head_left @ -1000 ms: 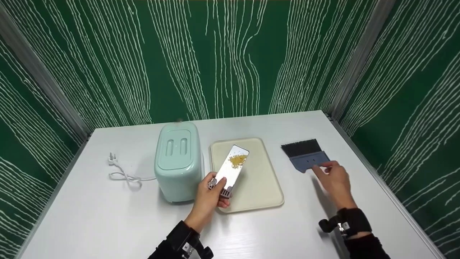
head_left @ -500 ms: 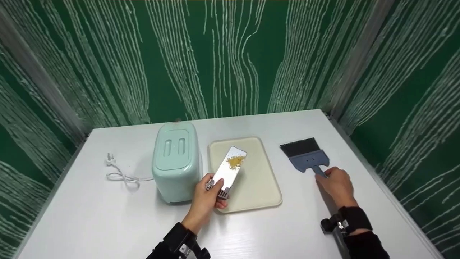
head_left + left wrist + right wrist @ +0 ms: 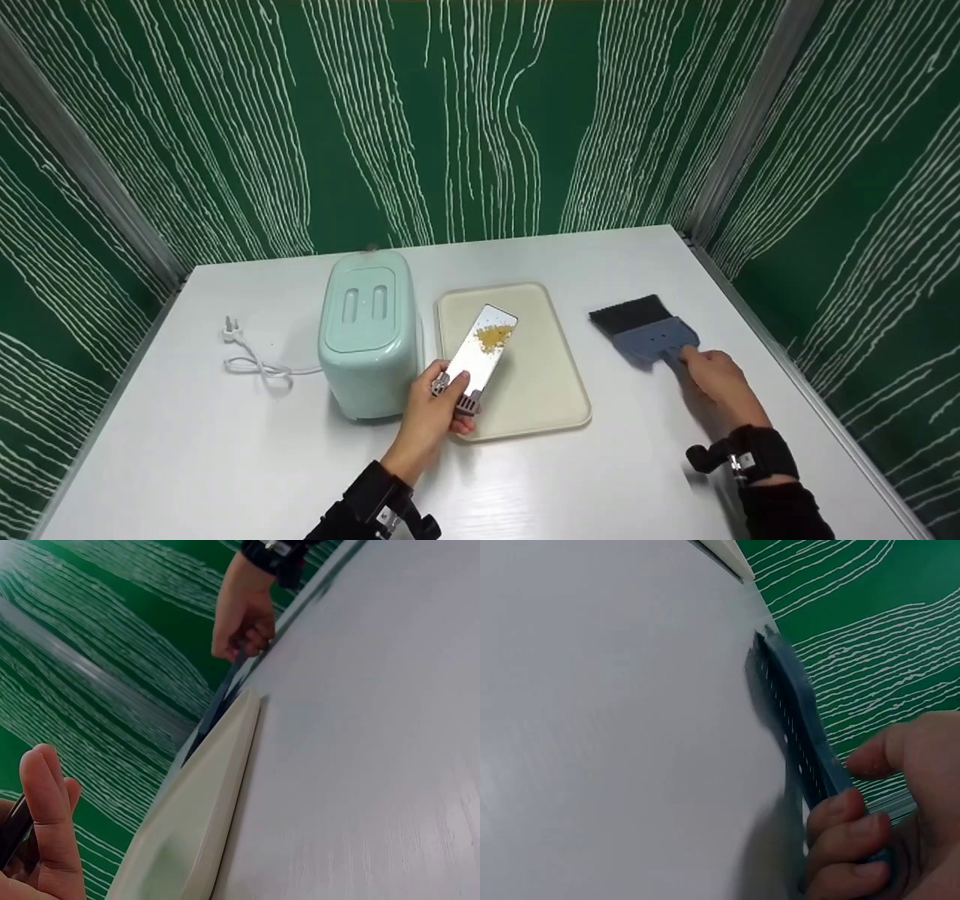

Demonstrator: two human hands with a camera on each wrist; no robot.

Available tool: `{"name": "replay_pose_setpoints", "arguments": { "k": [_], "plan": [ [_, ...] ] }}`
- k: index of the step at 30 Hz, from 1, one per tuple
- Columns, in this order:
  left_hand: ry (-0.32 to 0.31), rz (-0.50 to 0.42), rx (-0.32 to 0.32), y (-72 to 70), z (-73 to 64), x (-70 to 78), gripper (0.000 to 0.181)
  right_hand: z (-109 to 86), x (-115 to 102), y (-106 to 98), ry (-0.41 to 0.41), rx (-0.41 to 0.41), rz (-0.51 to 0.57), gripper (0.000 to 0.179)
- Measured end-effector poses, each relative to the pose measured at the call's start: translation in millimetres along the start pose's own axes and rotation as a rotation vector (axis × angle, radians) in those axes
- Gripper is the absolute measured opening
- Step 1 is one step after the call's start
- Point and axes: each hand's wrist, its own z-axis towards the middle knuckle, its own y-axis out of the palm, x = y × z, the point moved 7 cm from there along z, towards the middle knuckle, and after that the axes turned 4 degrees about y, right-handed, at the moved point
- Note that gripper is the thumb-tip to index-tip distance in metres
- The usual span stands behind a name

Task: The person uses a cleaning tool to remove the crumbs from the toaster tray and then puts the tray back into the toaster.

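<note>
The left hand (image 3: 435, 412) pinches a metal plate (image 3: 480, 364) by its near end, which has slots; the thumb lies on top and the other fingers are under it. Yellow crumbs (image 3: 495, 337) are gathered on the far half of this plate, closer to its right edge, and a few small bits are scattered around them. The plate is held above the left part of a cream tray (image 3: 544, 390), a shallow one with a low rim and rounded corners, lying flat on the white counter (image 3: 540, 487).

The right hand (image 3: 720, 379) is to the right of the tray and well apart from it, with its fingers curled around the handle of a blue brush (image 3: 656, 341). The black bristles (image 3: 630, 313) point away from the person and to the left. Whether they touch the counter, I cannot tell.

Just beside the tray, on its left, stands a mint toaster (image 3: 367, 382). Its top is closed by a lid (image 3: 364, 337) with two long recesses, so the inside is hidden. A white cord (image 3: 262, 367) lies looped to the left of it, ending in a plug (image 3: 231, 331).
</note>
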Motion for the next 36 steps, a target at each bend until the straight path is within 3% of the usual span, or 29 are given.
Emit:
{"name": "replay_pose_setpoints", "arguments": {
  "k": [6,18,24,36],
  "plan": [
    [0.005,0.000,-0.009,0.7,0.9,0.0,0.031,0.2,0.5,2.8,-0.078,0.161,-0.121,0.067],
    [-0.021,0.026,-0.016,-2.8,3.3,-2.3,0.029,-15.2,-19.6,3.8,-0.106,0.360,-0.030,0.070],
    [-0.026,0.040,-0.016,-4.4,5.4,-0.8,0.027,-32.1,-46.8,4.1,-0.155,0.406,0.017,0.075],
    [-0.015,0.077,-0.029,-5.6,8.5,2.4,0.027,-69.2,-115.6,25.0,-0.441,0.431,0.035,0.065]
  ]
}}
